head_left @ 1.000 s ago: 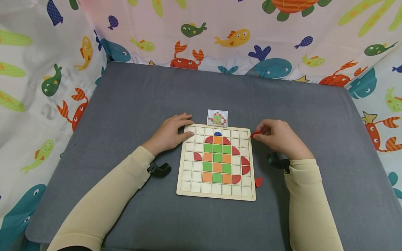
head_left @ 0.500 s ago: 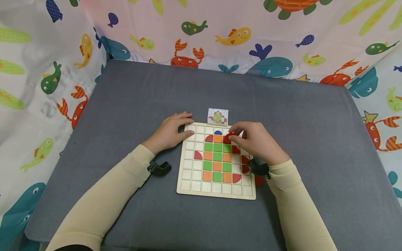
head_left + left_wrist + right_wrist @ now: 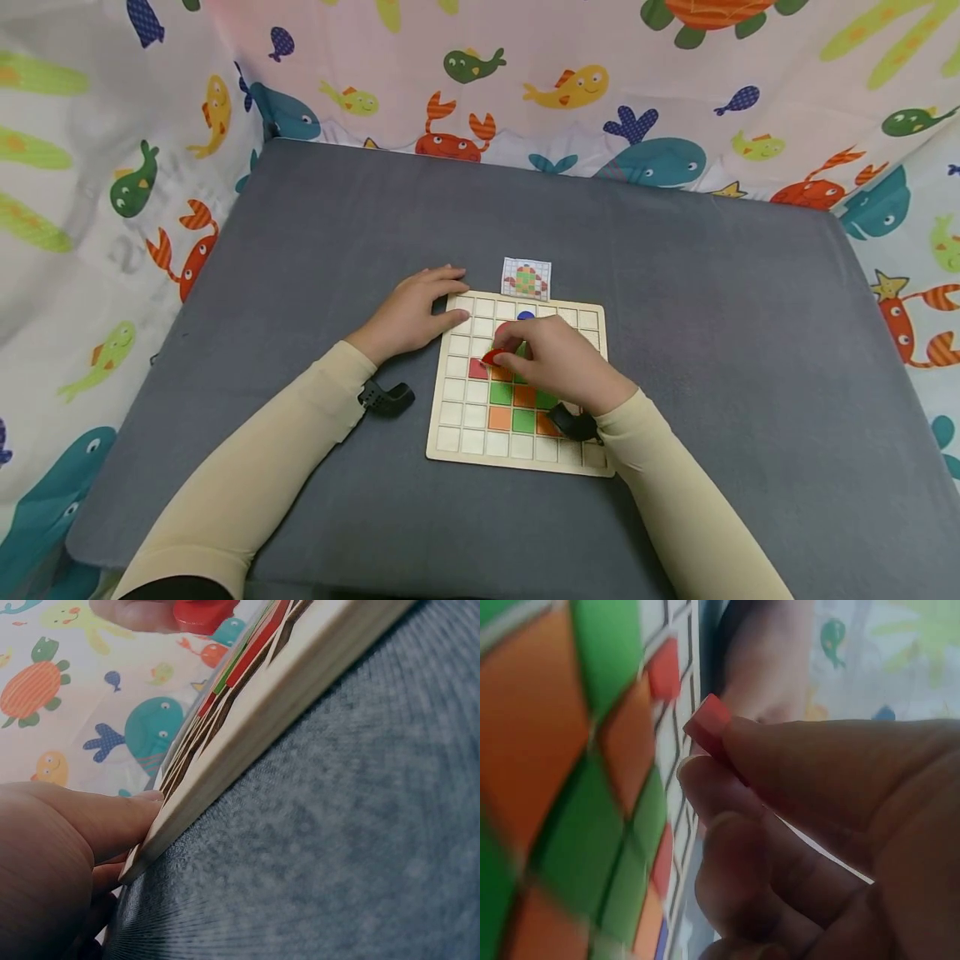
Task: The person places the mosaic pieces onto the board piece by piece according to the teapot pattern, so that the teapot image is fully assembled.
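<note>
My right hand pinches a red quarter-round tile between thumb and fingers, above the left-middle of a wooden grid board. In the right wrist view the held red tile stands off the board's face, near another red tile set in a cell. My left hand holds the board's far left corner, thumb on the rim, fingers past the edge. Green and orange square tiles fill the middle cells; a blue half-round tile sits near the top. The right hand hides several tiles.
A small printed pattern card lies against the board's far edge. Grey cloth covers the table, with a sea-animal curtain behind and at both sides. The right forearm crosses the board's right part.
My right hand has carried the red tile leftward from beyond the board's right edge to over its left-middle cells. The left hand stays at the corner. The view has shifted slightly.
</note>
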Demonstrator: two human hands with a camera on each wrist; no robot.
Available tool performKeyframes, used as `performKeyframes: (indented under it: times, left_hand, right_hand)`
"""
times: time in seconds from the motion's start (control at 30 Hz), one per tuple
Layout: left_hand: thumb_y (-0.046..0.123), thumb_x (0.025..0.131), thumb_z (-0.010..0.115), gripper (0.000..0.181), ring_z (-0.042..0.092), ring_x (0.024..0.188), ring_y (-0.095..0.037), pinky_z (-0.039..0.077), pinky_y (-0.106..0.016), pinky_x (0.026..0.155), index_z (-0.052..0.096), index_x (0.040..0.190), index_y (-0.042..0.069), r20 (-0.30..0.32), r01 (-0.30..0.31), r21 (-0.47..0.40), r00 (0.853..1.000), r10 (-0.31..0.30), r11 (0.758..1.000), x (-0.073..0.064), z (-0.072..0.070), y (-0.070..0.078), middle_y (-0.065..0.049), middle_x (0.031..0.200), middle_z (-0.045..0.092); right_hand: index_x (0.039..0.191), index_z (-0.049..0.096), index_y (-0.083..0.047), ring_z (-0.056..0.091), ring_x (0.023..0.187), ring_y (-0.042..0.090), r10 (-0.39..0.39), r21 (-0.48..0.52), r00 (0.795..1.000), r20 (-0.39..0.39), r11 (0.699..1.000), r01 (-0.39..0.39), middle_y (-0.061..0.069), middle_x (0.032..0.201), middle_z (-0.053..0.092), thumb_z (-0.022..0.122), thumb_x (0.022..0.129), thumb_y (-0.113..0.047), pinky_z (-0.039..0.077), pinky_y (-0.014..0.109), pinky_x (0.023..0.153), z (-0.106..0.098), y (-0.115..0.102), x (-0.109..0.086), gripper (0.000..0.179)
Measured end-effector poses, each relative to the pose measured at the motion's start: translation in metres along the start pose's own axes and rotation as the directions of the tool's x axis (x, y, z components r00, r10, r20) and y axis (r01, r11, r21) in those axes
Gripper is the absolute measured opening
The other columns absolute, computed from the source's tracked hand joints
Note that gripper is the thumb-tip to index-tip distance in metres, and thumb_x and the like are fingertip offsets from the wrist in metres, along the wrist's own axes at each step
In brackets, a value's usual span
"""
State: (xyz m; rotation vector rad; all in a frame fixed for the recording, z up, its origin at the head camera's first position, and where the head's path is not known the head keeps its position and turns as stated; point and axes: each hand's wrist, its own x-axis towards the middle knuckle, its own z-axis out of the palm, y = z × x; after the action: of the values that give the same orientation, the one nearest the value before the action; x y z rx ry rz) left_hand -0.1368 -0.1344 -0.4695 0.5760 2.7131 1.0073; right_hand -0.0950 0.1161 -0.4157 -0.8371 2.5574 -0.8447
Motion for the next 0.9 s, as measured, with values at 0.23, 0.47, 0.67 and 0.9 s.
performKeyframes:
  times: [0.23,0.47,0.67,0.9]
  left_hand:
    - [0.037,0.104,0.070,0.051,0.029,0.159,-0.025,0.019,-0.055,0.132,0.063,0.148,0.013,-0.005,-0.013,0.007,1.000,0.013,1.000,0.001,0.003,-0.001,-0.004,0.165,0.045]
    - [0.037,0.104,0.069,0.051,0.030,0.159,-0.024,0.019,-0.051,0.133,0.063,0.148,0.013,-0.010,-0.026,0.010,1.000,0.026,1.000,0.002,0.004,-0.001,-0.004,0.165,0.045]
    - [0.036,0.104,0.069,0.050,0.031,0.158,-0.024,0.020,-0.052,0.132,0.063,0.147,0.013,-0.016,-0.032,0.014,0.999,0.032,0.999,0.003,0.002,0.000,-0.004,0.164,0.046]
    - [0.037,0.103,0.070,0.052,0.030,0.159,-0.025,0.020,-0.053,0.132,0.062,0.148,0.012,-0.013,-0.021,0.009,1.000,0.021,1.000,0.000,0.001,-0.002,-0.005,0.165,0.045]
  right_hand:
    - [0.096,0.077,-0.019,0.061,0.069,0.003,-0.067,-0.038,0.997,0.031,0.997,0.068,-0.013,0.085,0.075,0.075,0.100,-0.020,0.055,0.026,0.067,0.016,-0.011,0.017,0.005]
    - [0.096,0.078,-0.019,0.059,0.070,0.006,-0.084,-0.025,0.995,0.057,0.996,0.085,-0.013,0.080,0.072,0.074,0.099,-0.017,0.053,0.025,0.065,0.023,-0.015,0.025,0.006]
    - [0.097,0.081,-0.017,0.059,0.075,0.006,-0.162,-0.083,0.985,0.054,0.983,0.166,-0.011,0.085,0.072,0.076,0.098,-0.014,0.053,0.024,0.070,0.026,-0.015,0.029,0.007]
    - [0.100,0.085,-0.016,0.065,0.081,0.006,-0.175,-0.132,0.984,0.032,0.975,0.177,-0.007,0.092,0.074,0.077,0.097,-0.012,0.056,0.022,0.074,0.031,-0.017,0.027,0.010]
